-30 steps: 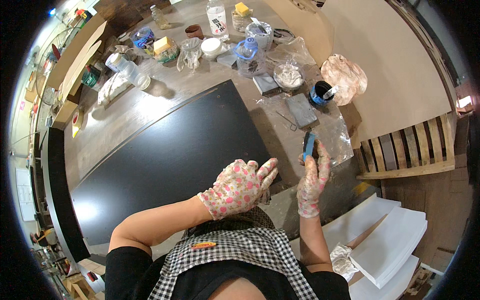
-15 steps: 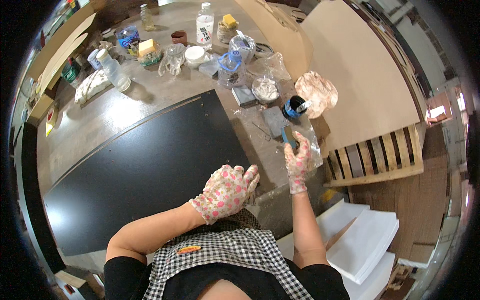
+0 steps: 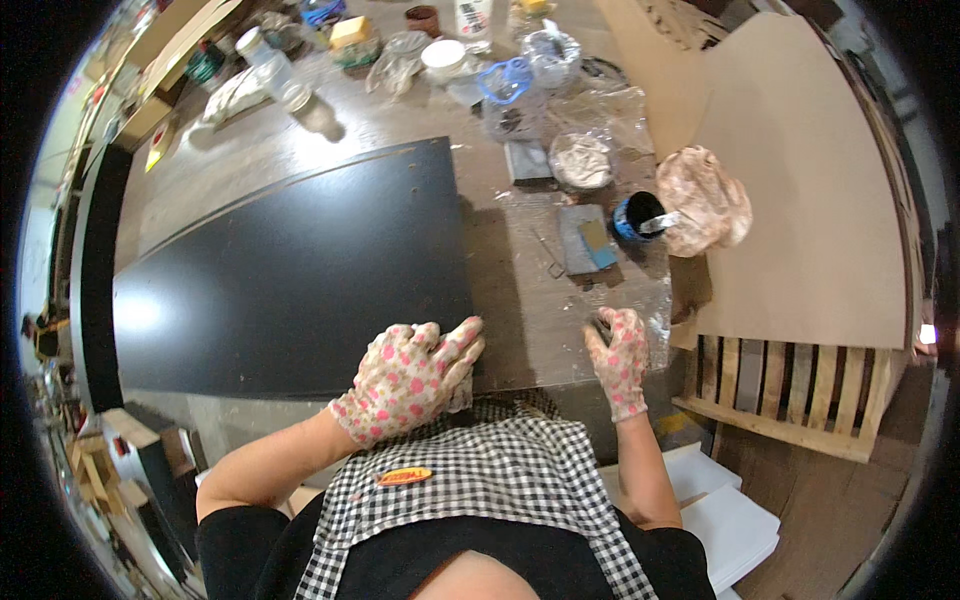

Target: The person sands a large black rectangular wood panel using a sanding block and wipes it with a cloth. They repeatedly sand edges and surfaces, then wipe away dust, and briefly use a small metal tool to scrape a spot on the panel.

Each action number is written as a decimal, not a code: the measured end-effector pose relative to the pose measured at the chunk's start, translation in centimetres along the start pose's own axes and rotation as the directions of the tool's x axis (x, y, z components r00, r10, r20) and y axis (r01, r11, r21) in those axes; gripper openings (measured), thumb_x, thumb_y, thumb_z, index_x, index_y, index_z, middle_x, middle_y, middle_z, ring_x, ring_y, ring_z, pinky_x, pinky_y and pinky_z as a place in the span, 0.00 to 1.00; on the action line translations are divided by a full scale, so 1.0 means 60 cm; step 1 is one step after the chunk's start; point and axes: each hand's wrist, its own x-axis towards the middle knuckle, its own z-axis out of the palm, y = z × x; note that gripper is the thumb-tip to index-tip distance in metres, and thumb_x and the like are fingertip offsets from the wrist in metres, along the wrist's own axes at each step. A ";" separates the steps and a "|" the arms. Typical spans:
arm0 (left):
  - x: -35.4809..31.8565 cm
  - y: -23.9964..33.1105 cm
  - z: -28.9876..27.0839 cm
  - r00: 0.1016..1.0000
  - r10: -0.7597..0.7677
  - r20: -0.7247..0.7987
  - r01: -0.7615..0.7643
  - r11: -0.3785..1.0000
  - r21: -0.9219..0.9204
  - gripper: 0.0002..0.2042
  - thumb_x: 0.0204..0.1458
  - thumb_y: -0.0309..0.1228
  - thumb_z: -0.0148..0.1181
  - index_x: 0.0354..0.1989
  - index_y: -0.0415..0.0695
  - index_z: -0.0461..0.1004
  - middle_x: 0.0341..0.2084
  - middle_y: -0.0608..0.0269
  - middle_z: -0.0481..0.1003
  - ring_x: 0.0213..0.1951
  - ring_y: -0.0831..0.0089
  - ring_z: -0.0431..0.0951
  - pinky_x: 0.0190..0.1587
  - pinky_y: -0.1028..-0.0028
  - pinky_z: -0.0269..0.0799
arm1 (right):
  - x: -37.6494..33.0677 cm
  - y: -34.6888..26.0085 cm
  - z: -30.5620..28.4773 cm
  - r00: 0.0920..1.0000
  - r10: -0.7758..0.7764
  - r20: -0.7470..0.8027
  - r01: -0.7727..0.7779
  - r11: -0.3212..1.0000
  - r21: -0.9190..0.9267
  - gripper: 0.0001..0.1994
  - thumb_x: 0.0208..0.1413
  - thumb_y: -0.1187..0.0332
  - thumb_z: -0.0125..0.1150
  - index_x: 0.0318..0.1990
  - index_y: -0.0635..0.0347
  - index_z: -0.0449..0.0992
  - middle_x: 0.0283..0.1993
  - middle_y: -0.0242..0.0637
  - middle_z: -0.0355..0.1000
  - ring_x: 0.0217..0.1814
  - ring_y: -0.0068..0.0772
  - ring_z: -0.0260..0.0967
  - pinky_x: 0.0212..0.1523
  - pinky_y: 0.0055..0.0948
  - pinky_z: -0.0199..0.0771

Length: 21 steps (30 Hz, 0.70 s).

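My left hand (image 3: pixel 412 382), in a floral glove, rests over the near right corner of a large black panel (image 3: pixel 310 270). Its index finger stretches to the right and the others bend beneath it. My right hand (image 3: pixel 620 358), gloved alike, hovers over the near right part of the table, fingers curled and thumb apart from them. I see nothing held there; the fingertips look dark. Beyond it lies a small flat tan-and-blue piece (image 3: pixel 599 246), on top of a grey block (image 3: pixel 575 228). A blue tub with dark contents (image 3: pixel 632 222) stands beside them, a light-coloured tool leaning in it.
A stained cloth (image 3: pixel 703 200) lies right of the tub. Farther back are a bowl of whitish stuff (image 3: pixel 581 163), another grey block (image 3: pixel 527 163), a cut clear jug (image 3: pixel 512 112) and a white-lidded jar (image 3: pixel 443 60). A slatted wooden pallet (image 3: pixel 790 385) sits at the right.
My right hand has let go of the tan-and-blue piece, left it on the grey block and drawn back toward me. My left hand stays at the panel's corner. The view has shifted.
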 end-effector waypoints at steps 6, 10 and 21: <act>0.004 0.013 0.006 0.998 -0.020 -0.066 0.022 0.999 0.029 0.28 0.44 0.39 0.57 0.58 0.47 0.69 0.62 0.63 0.65 0.42 0.68 0.72 0.42 0.67 0.67 | -0.009 0.011 0.010 0.985 -0.153 0.084 0.162 0.980 -0.112 0.10 0.49 0.68 0.65 0.38 0.58 0.76 0.40 0.41 0.69 0.45 0.46 0.69 0.46 0.40 0.70; -0.008 0.020 0.010 0.987 -0.009 -0.159 0.014 0.999 0.035 0.23 0.46 0.39 0.56 0.53 0.47 0.72 0.59 0.64 0.69 0.41 0.68 0.73 0.41 0.66 0.68 | -0.004 0.014 0.014 0.985 -0.158 0.076 0.163 0.984 -0.067 0.07 0.50 0.69 0.62 0.37 0.58 0.76 0.40 0.41 0.68 0.44 0.45 0.69 0.45 0.40 0.71; -0.026 0.026 0.022 0.982 0.000 -0.191 -0.003 1.000 -0.016 0.26 0.41 0.40 0.61 0.52 0.47 0.73 0.56 0.63 0.71 0.41 0.66 0.75 0.40 0.64 0.70 | 0.023 0.004 -0.004 0.983 -0.111 0.144 0.081 0.977 0.197 0.09 0.55 0.72 0.56 0.43 0.60 0.73 0.30 0.39 0.70 0.29 0.39 0.72 0.30 0.35 0.73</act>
